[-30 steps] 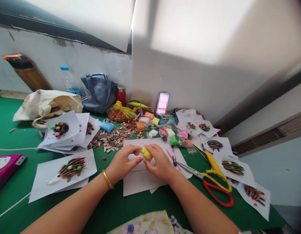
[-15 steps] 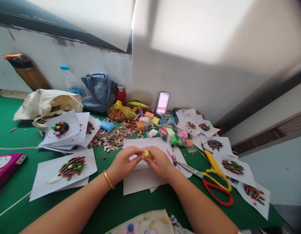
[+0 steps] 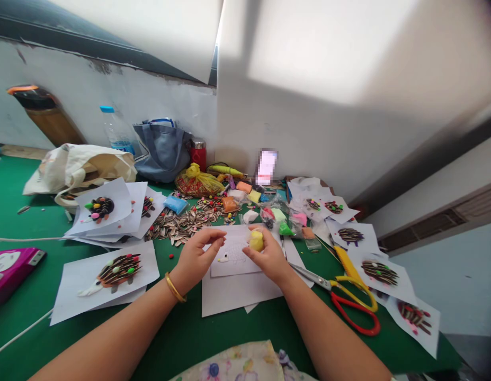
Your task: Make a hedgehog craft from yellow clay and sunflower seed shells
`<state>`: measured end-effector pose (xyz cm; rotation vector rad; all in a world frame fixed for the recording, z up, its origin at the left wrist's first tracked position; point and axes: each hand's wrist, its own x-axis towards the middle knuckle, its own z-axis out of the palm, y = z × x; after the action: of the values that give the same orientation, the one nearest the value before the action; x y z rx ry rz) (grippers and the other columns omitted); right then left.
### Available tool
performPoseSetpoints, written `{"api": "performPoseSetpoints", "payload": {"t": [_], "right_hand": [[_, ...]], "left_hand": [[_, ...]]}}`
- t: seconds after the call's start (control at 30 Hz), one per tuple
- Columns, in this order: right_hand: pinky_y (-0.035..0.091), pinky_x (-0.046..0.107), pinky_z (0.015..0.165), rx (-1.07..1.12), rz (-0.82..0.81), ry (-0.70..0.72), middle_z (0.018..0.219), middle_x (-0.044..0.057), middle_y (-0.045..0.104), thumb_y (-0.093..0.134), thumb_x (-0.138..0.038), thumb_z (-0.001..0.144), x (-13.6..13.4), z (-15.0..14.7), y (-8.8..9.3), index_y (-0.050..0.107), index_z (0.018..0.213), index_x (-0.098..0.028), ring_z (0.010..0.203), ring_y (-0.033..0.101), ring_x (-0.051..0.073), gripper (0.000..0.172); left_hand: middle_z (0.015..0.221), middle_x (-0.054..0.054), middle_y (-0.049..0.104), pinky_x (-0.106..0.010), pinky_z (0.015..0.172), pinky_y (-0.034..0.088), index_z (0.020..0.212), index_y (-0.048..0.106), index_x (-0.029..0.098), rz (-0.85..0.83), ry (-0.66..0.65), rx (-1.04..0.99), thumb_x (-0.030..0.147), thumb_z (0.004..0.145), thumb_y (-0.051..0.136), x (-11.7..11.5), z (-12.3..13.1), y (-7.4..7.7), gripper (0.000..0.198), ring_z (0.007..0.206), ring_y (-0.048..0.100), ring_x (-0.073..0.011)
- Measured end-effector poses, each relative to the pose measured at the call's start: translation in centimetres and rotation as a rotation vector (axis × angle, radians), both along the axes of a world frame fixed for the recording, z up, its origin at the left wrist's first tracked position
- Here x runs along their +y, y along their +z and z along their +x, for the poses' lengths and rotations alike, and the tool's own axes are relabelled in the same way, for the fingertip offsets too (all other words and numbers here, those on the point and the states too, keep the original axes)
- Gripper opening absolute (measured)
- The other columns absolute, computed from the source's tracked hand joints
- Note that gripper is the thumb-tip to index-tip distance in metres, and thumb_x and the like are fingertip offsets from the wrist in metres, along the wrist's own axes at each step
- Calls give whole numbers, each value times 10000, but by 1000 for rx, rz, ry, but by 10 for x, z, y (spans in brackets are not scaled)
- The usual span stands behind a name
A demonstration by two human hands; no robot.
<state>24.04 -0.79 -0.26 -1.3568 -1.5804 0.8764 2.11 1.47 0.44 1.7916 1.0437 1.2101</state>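
My right hand (image 3: 270, 257) is wrapped round a lump of yellow modelling clay (image 3: 256, 241), held above the paper. To its left, my left hand (image 3: 201, 255) is closed, thumb and fingertips pinched together; whatever is between them is too small or hidden to make out. Between and below the hands lies a white sheet with a hedgehog outline (image 3: 234, 254), its snout end bearing a little white and yellow with a dark eye. It rests on a larger white sheet (image 3: 229, 296). A pen-like dark tool beside my right hand is partly hidden.
Striped sunflower seeds (image 3: 181, 225) are heaped behind my left hand. Several bagged clay pieces (image 3: 285, 228) lie at the back. Scissors (image 3: 336, 288) lie at the right. Finished hedgehog pictures (image 3: 118, 272) flank both sides. A purple-pink box (image 3: 15, 272) sits far left.
My hands have moved apart, the left one drawing off to the left. The yellow clay stays in my right hand and shows more fully, and the hedgehog outline has come into view.
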Motion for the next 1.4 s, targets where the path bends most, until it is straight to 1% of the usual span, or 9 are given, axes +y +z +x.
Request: {"api": "performPoseSetpoints", "payload": {"t": [0.1,0.23,0.43,0.57,0.73,0.87,1.2,1.3,1.4], "right_hand": [[480,296,690,-40,-8,-22,932,25,622,654,-331,793,-1,-2,3,558,1139,-205,752,571,173,381],[481,300,727,-32,33,75,941,28,637,532,-296,877,-3,-6,-2,584,1052,-206,801,597,175,203],[486,352,894,-78,154,167,1130,56,637,606,-339,853,-10,-18,-6,565,1172,-238,1013,613,213,338],[456,413,980,-252,127,126,1257,112,602,661,-365,808,-12,-24,-4,491,1308,-209,1139,578,256,551],[489,375,900,-337,96,162,1125,95,674,590,-316,868,-12,-24,-3,607,1131,-199,1037,627,237,288],[484,349,824,-428,180,203,1029,86,694,539,-285,895,-10,-21,-4,621,1032,-201,951,636,235,180],[402,297,658,-600,301,199,807,55,619,434,-273,915,-12,-22,-2,561,858,-203,728,552,199,156],[427,314,695,-520,276,214,839,61,611,437,-290,919,-13,-23,-1,560,887,-195,763,553,205,158],[460,343,811,-359,229,237,975,78,614,536,-295,877,-15,-23,2,555,1017,-185,904,571,218,180]], "left_hand": [[951,-68,686,-339,804,548,997,669,186,28,-4,36,307,898,569,-1,1,1,186,887,667,-188],[955,-49,688,-317,832,527,993,668,201,83,-20,103,279,901,569,-4,3,2,156,892,649,-168],[990,-31,674,-298,834,514,1097,625,218,102,-190,146,294,876,618,-14,6,2,234,895,633,-157],[960,-19,669,-291,817,497,1061,629,228,106,-172,181,262,887,605,-18,8,1,179,869,620,-150],[935,-36,681,-299,791,485,1006,650,219,160,-176,246,263,919,555,-17,8,2,136,862,621,-162],[908,-40,684,-306,779,484,998,653,219,195,-161,294,284,922,545,-19,7,5,147,844,624,-171],[935,-43,671,-294,808,478,1052,626,223,271,-194,246,224,933,516,-22,7,13,163,878,612,-169],[944,-48,667,-299,814,475,1071,625,225,278,-213,235,216,938,506,-22,6,14,178,888,605,-171],[958,-51,666,-304,824,478,1073,626,223,269,-192,229,225,944,503,-20,4,13,178,900,605,-171]]}}
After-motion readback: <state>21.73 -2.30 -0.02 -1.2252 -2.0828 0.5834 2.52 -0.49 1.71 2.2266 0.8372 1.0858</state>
